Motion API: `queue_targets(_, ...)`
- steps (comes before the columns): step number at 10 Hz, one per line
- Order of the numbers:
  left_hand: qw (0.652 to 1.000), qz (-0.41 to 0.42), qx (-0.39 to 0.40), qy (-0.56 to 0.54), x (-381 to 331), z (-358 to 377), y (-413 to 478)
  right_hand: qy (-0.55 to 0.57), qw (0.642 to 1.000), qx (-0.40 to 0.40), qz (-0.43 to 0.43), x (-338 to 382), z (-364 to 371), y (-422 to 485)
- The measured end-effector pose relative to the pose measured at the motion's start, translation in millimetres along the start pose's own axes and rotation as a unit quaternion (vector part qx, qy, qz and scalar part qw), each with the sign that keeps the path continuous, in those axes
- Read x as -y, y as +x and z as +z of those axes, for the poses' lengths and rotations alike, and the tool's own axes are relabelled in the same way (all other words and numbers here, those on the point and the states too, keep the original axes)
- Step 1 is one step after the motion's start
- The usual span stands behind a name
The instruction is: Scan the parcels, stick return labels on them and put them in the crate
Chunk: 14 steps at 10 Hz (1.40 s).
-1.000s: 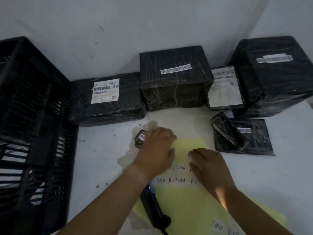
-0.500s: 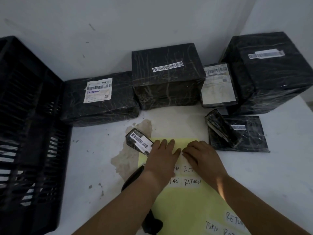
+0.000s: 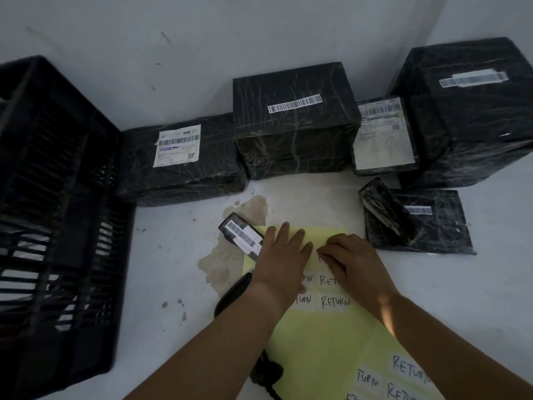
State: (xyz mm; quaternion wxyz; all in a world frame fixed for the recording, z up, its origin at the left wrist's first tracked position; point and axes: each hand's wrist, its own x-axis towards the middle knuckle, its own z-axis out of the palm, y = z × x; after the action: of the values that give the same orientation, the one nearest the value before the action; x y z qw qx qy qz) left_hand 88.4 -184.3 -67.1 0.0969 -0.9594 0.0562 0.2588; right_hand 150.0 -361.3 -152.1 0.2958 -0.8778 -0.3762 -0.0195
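A yellow sheet (image 3: pixel 326 336) of hand-written white RETURN labels (image 3: pixel 334 301) lies on the white table in front of me. My left hand (image 3: pixel 285 255) presses flat on the sheet's upper left part with straight fingers. My right hand (image 3: pixel 352 261) has its fingers curled and pinches the edge of the top label in that block. A small black parcel (image 3: pixel 242 236) with a barcode strip lies just left of my left hand, touching the sheet's corner. The black crate (image 3: pixel 57 226) stands at the left. A black scanner (image 3: pixel 230 295) lies partly hidden under my left forearm.
Several black-wrapped parcels line the wall: a flat one (image 3: pixel 184 160), a box (image 3: pixel 294 119), a labelled one (image 3: pixel 383 137) and a big box (image 3: pixel 467 111). A flat parcel (image 3: pixel 432 223) with a small one (image 3: pixel 380 212) leaning on it sits right of the sheet.
My left hand slid off the small parcel onto the yellow sheet, uncovering its barcode. My right hand moved up to the top label. The view shifted slightly.
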Motion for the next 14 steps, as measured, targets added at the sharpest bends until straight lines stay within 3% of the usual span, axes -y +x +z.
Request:
queue_targets(11, 1.0, 0.0, 0.019, 0.018, 6.1, -2.7, 5.0, -0.072, 0.997, 0.04, -0.007, 10.5, -1.9, 10.9)
queue_targets(14, 0.999, 0.001, 0.022, 0.024, 5.8, -1.5, 5.5, -0.039, 0.999, 0.031, 0.001, 8.8, -2.6, 7.3)
